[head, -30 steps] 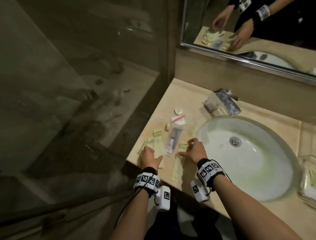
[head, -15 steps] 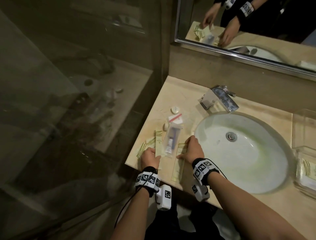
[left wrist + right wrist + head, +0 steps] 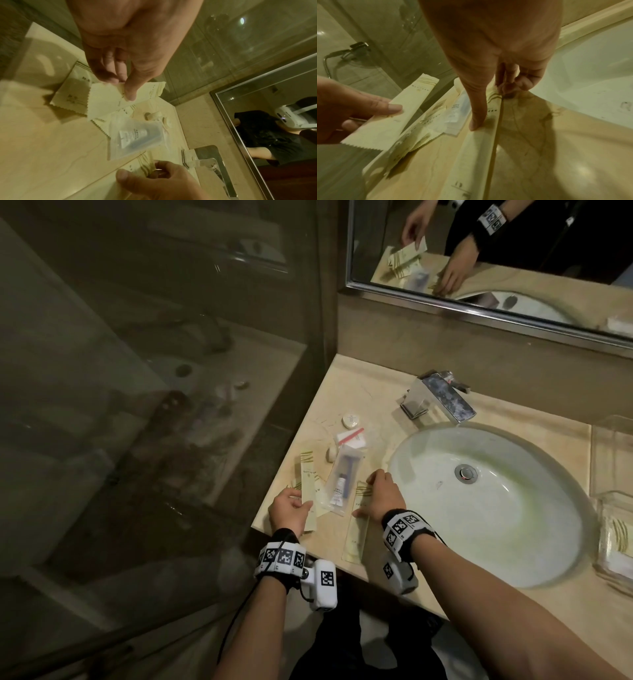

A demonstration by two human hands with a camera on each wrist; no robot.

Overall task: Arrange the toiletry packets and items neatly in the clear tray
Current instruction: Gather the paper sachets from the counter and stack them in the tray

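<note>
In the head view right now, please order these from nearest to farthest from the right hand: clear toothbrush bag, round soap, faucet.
1. clear toothbrush bag, just left of the right hand.
2. round soap, farther back on the counter.
3. faucet, behind the sink.

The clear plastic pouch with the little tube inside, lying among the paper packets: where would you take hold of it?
By the empty sealed near end of the clear plastic pouch, pinched from above: it lies flat on the beige counter, and that end overlaps a cream paper packet, so its edge is raised.
</note>
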